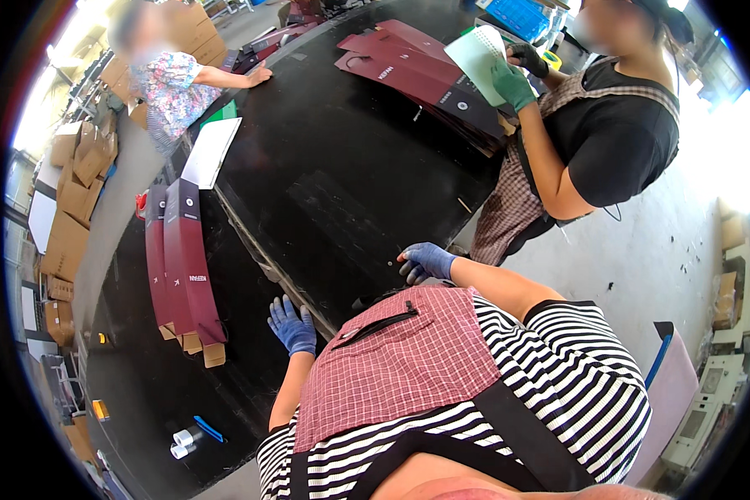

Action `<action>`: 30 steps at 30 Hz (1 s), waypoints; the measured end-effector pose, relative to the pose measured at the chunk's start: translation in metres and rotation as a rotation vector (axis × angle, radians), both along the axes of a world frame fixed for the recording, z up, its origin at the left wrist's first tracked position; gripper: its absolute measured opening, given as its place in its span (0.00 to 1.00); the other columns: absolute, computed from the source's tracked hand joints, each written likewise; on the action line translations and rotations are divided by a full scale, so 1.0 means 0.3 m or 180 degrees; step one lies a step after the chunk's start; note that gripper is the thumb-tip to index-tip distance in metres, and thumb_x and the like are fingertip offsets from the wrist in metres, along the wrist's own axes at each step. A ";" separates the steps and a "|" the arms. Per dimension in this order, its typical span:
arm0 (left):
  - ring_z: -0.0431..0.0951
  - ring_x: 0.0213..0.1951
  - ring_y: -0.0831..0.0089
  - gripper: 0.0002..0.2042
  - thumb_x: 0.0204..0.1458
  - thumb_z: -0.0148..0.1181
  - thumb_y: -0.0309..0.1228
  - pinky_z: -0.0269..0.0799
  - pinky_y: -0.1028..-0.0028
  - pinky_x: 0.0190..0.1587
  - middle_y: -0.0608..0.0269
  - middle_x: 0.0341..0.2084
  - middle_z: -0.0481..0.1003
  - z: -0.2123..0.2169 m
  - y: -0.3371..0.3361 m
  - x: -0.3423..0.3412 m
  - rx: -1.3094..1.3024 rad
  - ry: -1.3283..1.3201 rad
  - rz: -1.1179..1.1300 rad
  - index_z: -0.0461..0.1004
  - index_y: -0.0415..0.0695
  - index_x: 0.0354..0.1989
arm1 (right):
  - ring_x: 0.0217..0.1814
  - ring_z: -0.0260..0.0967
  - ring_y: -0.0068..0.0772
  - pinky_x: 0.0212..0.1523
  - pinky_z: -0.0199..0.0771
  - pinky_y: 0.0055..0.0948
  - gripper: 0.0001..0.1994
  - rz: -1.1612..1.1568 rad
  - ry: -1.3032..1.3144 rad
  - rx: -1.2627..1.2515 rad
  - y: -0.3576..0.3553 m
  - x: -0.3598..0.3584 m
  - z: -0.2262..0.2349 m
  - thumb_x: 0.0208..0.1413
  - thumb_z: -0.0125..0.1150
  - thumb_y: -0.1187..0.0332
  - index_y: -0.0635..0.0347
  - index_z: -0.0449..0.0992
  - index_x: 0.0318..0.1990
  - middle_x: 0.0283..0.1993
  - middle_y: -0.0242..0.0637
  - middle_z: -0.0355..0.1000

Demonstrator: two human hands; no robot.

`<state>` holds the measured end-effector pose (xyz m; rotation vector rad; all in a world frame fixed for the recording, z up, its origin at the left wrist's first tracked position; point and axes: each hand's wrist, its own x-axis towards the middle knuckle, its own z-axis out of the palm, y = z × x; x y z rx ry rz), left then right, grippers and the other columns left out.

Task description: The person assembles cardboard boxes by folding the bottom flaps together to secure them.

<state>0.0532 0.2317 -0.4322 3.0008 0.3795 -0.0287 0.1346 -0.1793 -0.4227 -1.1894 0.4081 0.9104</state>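
Head view: both blue-gloved hands are rested empty and spread on the black table [333, 183], the left hand [293, 325] nearer the maroon flat cardboard boxes [190, 267], whose long axes run away leftward, than the right hand [425, 261].

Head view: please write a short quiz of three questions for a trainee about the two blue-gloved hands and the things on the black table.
1. True or false: the left hand holds a maroon carton.
2. Which lies nearest the left hand? A) the two flat maroon cartons B) the white sheet C) the blue pen
3. Fill in: the right hand rests on the edge of the ___.

Key
1. False: it lies open and empty on the black table.
2. A
3. Black table; whether it grips anything cannot be told.
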 end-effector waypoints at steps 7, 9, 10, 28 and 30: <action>0.51 0.77 0.58 0.32 0.64 0.52 0.50 0.39 0.51 0.78 0.55 0.75 0.56 -0.009 0.005 0.016 0.0022 -0.0069 -0.0043 0.60 0.50 0.74 | 0.30 0.80 0.43 0.30 0.85 0.42 0.16 0.0001 -0.0082 -0.0122 0.003 0.005 0.037 0.69 0.50 0.63 0.61 0.72 0.58 0.41 0.47 0.79; 0.51 0.77 0.58 0.32 0.64 0.52 0.50 0.39 0.51 0.78 0.55 0.75 0.56 -0.011 0.006 0.029 0.0038 -0.0079 -0.0071 0.60 0.50 0.74 | 0.30 0.81 0.43 0.30 0.85 0.42 0.16 -0.0014 -0.0110 -0.0144 0.005 0.006 0.041 0.69 0.50 0.63 0.61 0.72 0.58 0.41 0.47 0.80; 0.50 0.77 0.58 0.32 0.64 0.52 0.50 0.38 0.51 0.78 0.55 0.75 0.56 -0.010 0.010 0.041 0.0031 -0.0070 -0.0082 0.60 0.50 0.74 | 0.31 0.81 0.43 0.30 0.85 0.42 0.16 -0.0019 -0.0133 -0.0162 0.006 0.012 0.044 0.69 0.50 0.63 0.61 0.73 0.57 0.41 0.47 0.80; 0.48 0.77 0.51 0.40 0.57 0.59 0.58 0.36 0.47 0.77 0.49 0.74 0.55 -0.006 0.043 -0.021 -0.0603 -0.0266 -0.0181 0.61 0.49 0.73 | 0.29 0.77 0.41 0.27 0.77 0.39 0.15 0.0000 0.0229 0.0238 -0.037 0.039 -0.075 0.70 0.53 0.61 0.58 0.72 0.57 0.39 0.46 0.79; 0.46 0.78 0.51 0.41 0.56 0.60 0.60 0.34 0.47 0.78 0.50 0.75 0.54 0.022 0.044 -0.050 -0.0585 0.0014 -0.0193 0.61 0.49 0.74 | 0.29 0.77 0.41 0.28 0.79 0.39 0.15 0.0037 0.0266 0.0268 -0.024 0.045 -0.067 0.69 0.53 0.61 0.58 0.72 0.57 0.40 0.47 0.79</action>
